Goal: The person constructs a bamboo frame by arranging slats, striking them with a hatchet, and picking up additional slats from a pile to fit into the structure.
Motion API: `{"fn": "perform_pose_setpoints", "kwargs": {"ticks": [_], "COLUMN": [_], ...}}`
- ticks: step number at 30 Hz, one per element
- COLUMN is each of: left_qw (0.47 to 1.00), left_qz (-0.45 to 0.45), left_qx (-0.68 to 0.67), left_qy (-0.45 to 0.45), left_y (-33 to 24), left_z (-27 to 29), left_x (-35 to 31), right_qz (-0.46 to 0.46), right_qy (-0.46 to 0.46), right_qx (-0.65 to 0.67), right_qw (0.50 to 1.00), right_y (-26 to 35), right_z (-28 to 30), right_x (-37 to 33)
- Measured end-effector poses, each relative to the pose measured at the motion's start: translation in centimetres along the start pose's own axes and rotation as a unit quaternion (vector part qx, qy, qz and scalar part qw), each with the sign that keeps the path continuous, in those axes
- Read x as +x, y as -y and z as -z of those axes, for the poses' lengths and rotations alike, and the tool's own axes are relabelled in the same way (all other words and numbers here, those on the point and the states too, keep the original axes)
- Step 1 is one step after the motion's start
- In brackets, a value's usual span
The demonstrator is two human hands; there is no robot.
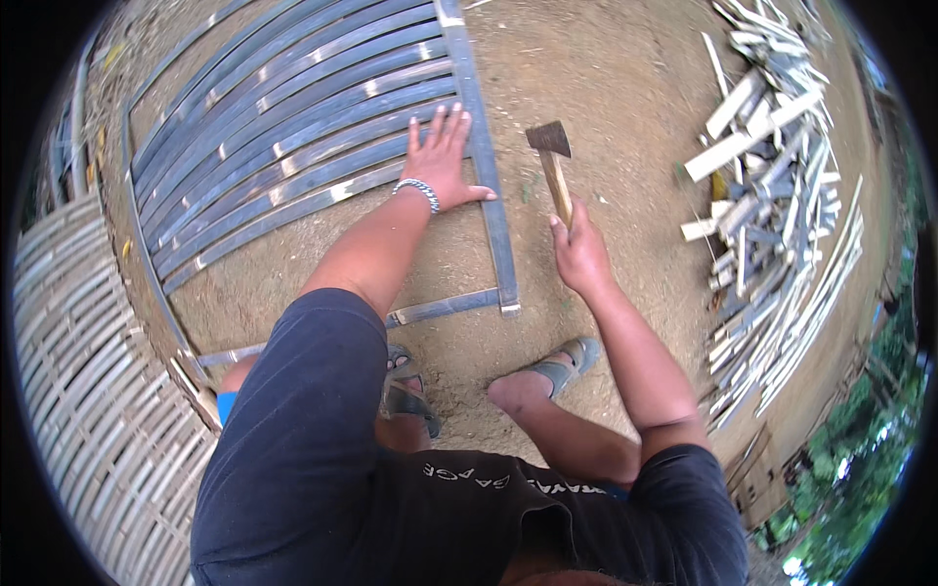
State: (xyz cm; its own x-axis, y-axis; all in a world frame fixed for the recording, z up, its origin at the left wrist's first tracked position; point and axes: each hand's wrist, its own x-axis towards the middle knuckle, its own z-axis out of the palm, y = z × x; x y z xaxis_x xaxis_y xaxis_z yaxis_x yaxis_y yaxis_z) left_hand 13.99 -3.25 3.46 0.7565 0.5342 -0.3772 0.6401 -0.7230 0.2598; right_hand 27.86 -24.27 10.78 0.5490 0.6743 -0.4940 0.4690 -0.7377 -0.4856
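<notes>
A hatchet point(555, 168) with a dark, rusty head and a pale wooden handle is gripped in my right hand point(581, 246), its head raised away from me over the dirt. My left hand point(445, 161) lies spread with the fingers apart on a slatted bamboo frame point(477, 137), near its right-hand rail. Dark bamboo slats point(322, 146) run side by side across the frame, which lies on the ground. Between the lowest slat and the near crosspiece point(445, 307) a gap shows bare soil.
Split wood and bamboo offcuts point(757, 127) lie heaped on the right, with long thin strips point(806, 313) beside them. A woven bamboo panel point(88, 381) spreads at the left. My sandalled feet point(572, 366) stand just below the frame. Green plants point(860, 439) grow at the far right.
</notes>
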Motion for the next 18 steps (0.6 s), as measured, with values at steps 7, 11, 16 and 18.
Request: {"fn": "perform_pose_setpoints", "kwargs": {"ticks": [7, 11, 16, 18], "left_qw": [0.998, 0.995, 0.992, 0.993], "left_qz": [0.039, 0.049, 0.083, 0.078], "left_qx": [0.032, 0.056, 0.082, 0.082], "left_qy": [0.047, 0.064, 0.054, 0.013], "left_y": [-1.6, -2.7, -4.9, -5.9], "left_z": [1.6, 1.4, 2.0, 1.0], "left_x": [0.2, 0.6, -0.5, -2.0], "right_qz": [0.043, 0.008, -0.125, -0.171], "right_qy": [0.060, 0.044, -0.025, -0.044], "right_qx": [-0.189, -0.204, -0.152, -0.101], "right_qw": [0.979, 0.978, 0.980, 0.979], "right_y": [-13.2, -20.0, -26.9, -29.3], "right_z": [11.7, 12.4, 5.5, 1.6], "right_x": [-9.6, -14.1, -15.9, -16.9]}}
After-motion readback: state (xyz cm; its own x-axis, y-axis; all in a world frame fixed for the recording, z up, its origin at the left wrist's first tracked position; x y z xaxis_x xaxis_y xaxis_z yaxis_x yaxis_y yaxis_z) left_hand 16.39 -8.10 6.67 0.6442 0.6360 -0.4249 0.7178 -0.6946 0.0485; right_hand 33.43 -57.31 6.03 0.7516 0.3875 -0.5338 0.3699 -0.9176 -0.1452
